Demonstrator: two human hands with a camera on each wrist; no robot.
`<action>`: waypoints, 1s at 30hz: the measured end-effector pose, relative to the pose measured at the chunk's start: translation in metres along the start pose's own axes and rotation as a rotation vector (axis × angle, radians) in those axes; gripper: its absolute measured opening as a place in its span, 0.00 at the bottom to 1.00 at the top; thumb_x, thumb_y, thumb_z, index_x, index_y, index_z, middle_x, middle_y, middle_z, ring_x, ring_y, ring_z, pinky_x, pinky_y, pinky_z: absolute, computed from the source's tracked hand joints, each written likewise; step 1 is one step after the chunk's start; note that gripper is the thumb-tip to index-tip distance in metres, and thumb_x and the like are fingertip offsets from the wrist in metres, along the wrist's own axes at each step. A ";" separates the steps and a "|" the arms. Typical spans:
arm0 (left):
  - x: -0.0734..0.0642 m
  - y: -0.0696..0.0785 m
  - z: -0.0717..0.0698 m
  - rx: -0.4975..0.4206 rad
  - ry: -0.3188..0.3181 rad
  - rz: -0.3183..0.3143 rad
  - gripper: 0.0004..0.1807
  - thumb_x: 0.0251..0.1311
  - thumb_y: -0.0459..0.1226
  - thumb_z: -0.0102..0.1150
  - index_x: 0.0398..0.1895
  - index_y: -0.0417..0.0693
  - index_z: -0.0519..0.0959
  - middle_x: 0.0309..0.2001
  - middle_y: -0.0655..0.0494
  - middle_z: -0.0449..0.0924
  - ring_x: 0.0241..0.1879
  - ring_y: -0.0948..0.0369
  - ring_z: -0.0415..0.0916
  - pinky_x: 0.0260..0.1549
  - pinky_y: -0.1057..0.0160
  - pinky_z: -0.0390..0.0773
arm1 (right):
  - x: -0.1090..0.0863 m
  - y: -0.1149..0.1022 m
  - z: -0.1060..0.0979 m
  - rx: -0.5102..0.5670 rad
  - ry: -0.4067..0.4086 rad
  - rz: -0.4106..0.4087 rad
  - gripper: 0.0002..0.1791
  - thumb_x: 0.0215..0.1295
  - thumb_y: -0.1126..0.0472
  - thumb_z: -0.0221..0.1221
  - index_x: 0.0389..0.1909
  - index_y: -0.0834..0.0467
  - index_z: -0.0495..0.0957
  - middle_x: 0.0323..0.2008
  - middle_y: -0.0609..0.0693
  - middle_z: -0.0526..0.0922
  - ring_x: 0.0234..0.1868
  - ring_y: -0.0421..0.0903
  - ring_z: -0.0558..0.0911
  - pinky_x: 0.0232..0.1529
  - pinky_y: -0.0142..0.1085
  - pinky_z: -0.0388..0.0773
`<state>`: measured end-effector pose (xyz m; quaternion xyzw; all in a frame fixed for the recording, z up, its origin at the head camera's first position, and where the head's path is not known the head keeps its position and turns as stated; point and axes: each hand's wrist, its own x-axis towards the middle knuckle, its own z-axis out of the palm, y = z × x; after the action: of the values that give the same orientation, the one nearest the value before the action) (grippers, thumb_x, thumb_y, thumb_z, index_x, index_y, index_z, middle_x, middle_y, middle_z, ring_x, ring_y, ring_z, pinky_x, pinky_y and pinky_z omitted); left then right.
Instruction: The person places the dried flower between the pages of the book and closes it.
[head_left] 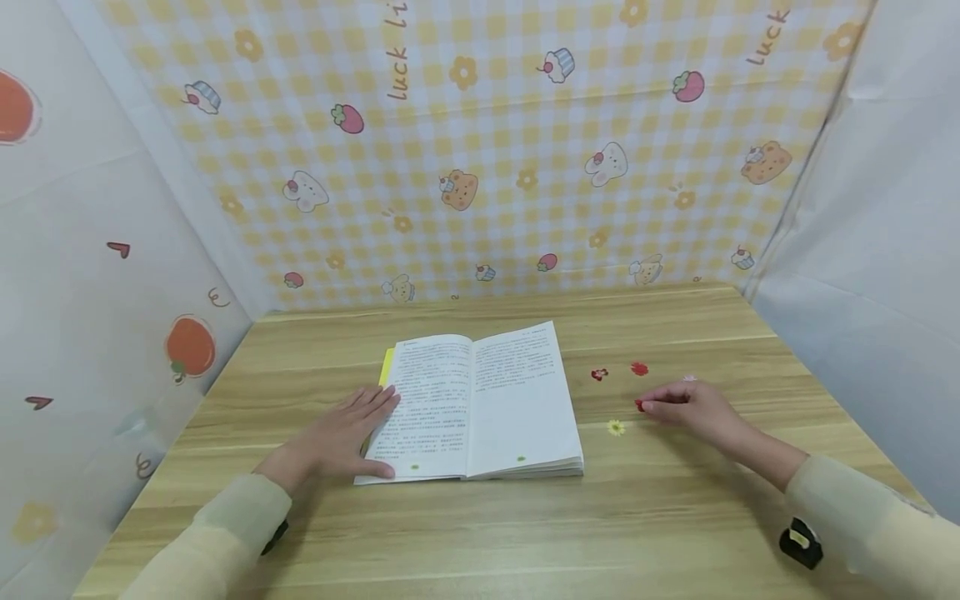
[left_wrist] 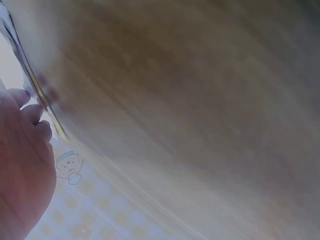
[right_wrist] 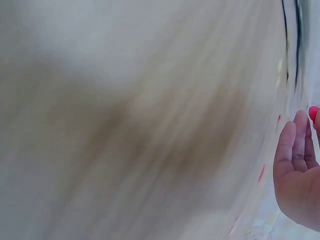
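Observation:
An open book (head_left: pixel 517 408) lies on the wooden table, with printed text on both pages. My left hand (head_left: pixel 348 433) rests on the outer edge of its left page, fingers straight and thumb near the lower corner. To the right of the book, my right hand (head_left: pixel 701 412) pinches a small red flower (head_left: pixel 640 406) between thumb and fingertips, just above the table. That red piece (right_wrist: pixel 314 114) also shows at the right edge of the right wrist view. A yellow flower (head_left: pixel 616 427) lies close by, left of the right hand.
Beyond the right hand lie a flat red flower (head_left: pixel 639 367), a red-and-white flower (head_left: pixel 599 374) and a pale flower (head_left: pixel 689 378) near the knuckles. A yellow checked cloth (head_left: pixel 495 225) hangs behind the table (head_left: pixel 480 542). White sheets (head_left: pixel 885 208) flank both sides.

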<state>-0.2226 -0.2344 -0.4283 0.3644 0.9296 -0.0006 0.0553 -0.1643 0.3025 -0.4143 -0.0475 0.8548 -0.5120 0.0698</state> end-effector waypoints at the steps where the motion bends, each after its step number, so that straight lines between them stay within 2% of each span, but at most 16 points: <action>1: 0.000 0.000 0.000 0.000 -0.002 0.002 0.64 0.48 0.77 0.45 0.76 0.39 0.50 0.76 0.46 0.45 0.74 0.47 0.42 0.71 0.48 0.46 | 0.001 -0.003 0.002 0.030 -0.011 0.003 0.19 0.65 0.57 0.63 0.49 0.67 0.81 0.45 0.58 0.84 0.43 0.43 0.82 0.42 0.36 0.82; 5: 0.000 0.001 -0.002 0.005 -0.022 -0.003 0.65 0.48 0.78 0.43 0.76 0.39 0.49 0.77 0.46 0.44 0.74 0.48 0.41 0.71 0.49 0.45 | 0.006 -0.015 0.009 0.127 -0.049 0.018 0.21 0.66 0.58 0.63 0.51 0.71 0.78 0.47 0.62 0.83 0.45 0.47 0.83 0.47 0.40 0.81; 9: 0.000 0.001 -0.002 0.010 -0.033 -0.007 0.65 0.47 0.78 0.42 0.76 0.39 0.49 0.77 0.46 0.44 0.74 0.48 0.41 0.71 0.49 0.45 | 0.015 -0.027 0.020 0.156 -0.068 -0.004 0.22 0.66 0.57 0.63 0.51 0.71 0.78 0.46 0.63 0.82 0.46 0.49 0.83 0.48 0.43 0.81; 16: 0.000 0.002 -0.003 0.012 -0.027 0.000 0.64 0.48 0.78 0.42 0.76 0.40 0.49 0.77 0.46 0.44 0.74 0.48 0.42 0.71 0.50 0.45 | 0.031 -0.050 0.041 0.230 -0.109 -0.020 0.24 0.64 0.58 0.64 0.52 0.72 0.77 0.51 0.65 0.81 0.51 0.59 0.80 0.51 0.46 0.79; 18: 0.001 0.002 -0.003 0.010 -0.027 0.001 0.64 0.48 0.78 0.42 0.76 0.40 0.49 0.77 0.46 0.44 0.74 0.48 0.42 0.71 0.50 0.45 | 0.034 -0.054 0.047 0.246 -0.115 -0.018 0.22 0.64 0.58 0.64 0.52 0.71 0.78 0.49 0.63 0.82 0.51 0.59 0.80 0.52 0.47 0.78; 24: 0.001 0.003 -0.003 0.008 -0.029 0.002 0.64 0.48 0.78 0.43 0.76 0.40 0.50 0.76 0.46 0.45 0.74 0.48 0.42 0.71 0.50 0.46 | 0.044 -0.064 0.065 0.296 -0.151 -0.007 0.18 0.64 0.61 0.64 0.50 0.69 0.80 0.47 0.58 0.83 0.46 0.47 0.82 0.52 0.46 0.78; 30: 0.000 0.003 -0.004 0.010 -0.032 -0.009 0.64 0.48 0.78 0.44 0.76 0.40 0.50 0.76 0.46 0.44 0.74 0.48 0.42 0.71 0.50 0.45 | 0.062 -0.074 0.088 0.246 -0.174 0.053 0.15 0.62 0.62 0.65 0.47 0.65 0.82 0.44 0.54 0.85 0.43 0.44 0.83 0.46 0.38 0.81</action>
<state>-0.2208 -0.2319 -0.4238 0.3603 0.9302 -0.0114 0.0683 -0.2097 0.1816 -0.3941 -0.0601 0.7773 -0.6048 0.1624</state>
